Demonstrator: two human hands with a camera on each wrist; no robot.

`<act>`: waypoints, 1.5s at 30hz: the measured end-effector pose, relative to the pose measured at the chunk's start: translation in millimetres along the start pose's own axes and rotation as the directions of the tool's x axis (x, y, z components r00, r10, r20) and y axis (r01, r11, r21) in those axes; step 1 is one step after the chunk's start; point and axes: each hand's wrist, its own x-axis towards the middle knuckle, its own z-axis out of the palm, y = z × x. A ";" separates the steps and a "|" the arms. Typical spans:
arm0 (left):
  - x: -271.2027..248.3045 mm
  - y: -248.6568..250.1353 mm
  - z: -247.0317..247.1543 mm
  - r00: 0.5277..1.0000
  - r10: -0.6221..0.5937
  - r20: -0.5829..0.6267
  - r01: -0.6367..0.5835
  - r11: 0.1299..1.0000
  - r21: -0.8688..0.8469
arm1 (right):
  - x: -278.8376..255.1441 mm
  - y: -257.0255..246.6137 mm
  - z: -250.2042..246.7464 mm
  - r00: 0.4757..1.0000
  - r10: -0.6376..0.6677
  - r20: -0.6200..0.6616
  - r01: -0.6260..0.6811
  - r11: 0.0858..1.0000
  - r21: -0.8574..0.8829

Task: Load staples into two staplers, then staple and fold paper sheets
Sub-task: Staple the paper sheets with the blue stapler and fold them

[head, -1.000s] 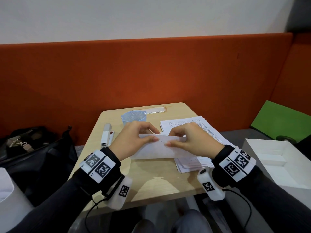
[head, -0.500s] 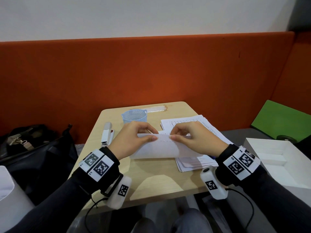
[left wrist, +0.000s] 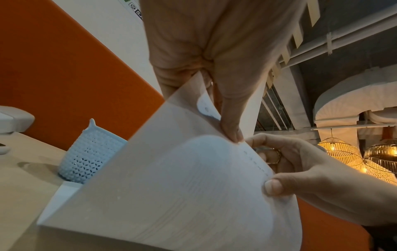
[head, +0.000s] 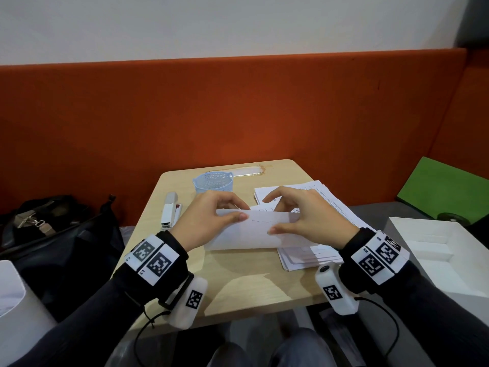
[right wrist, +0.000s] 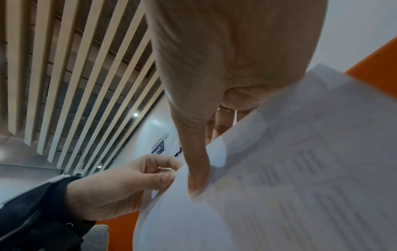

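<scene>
A folded white paper sheet [head: 254,234] stands tilted over the table's middle, with a row of staples [head: 264,221] near its top edge. My left hand [head: 238,211] pinches the sheet's top left edge between thumb and fingers. My right hand [head: 275,221] holds the right part, thumb [left wrist: 272,185] on the front and fingers behind, index finger raised. The left wrist view shows the sheet [left wrist: 182,186] bowed, the right wrist view my thumb [right wrist: 197,178] pressing on it. One white stapler [head: 170,210] lies left of my left hand.
A pale blue mesh basket [head: 213,181] and a clear strip [head: 248,170] sit at the table's far side. A stack of printed sheets [head: 312,254] lies under my right hand. A white box [head: 436,250] is at the right, a black bag [head: 53,234] at the left.
My right thumb has slid from the top edge down onto the sheet's front, and the index finger has lifted off. The left hand keeps its pinch.
</scene>
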 end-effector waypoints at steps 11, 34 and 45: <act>-7.9 -10.5 -0.2 0.976 0.120 -0.183 -0.055 0.944 0.326 | -2.0 11.7 -4.4 0.995 0.085 -0.051 -0.079 0.992 0.102; -5.5 -20.7 5.1 1.000 0.001 0.011 -0.006 0.917 0.398 | -14.3 13.4 -2.4 0.789 0.421 -0.447 -0.222 0.874 0.431; -3.6 -8.7 16.3 1.000 0.000 0.015 0.001 1.000 -0.028 | -4.7 0.7 30.0 0.916 0.378 0.132 -0.331 0.529 0.782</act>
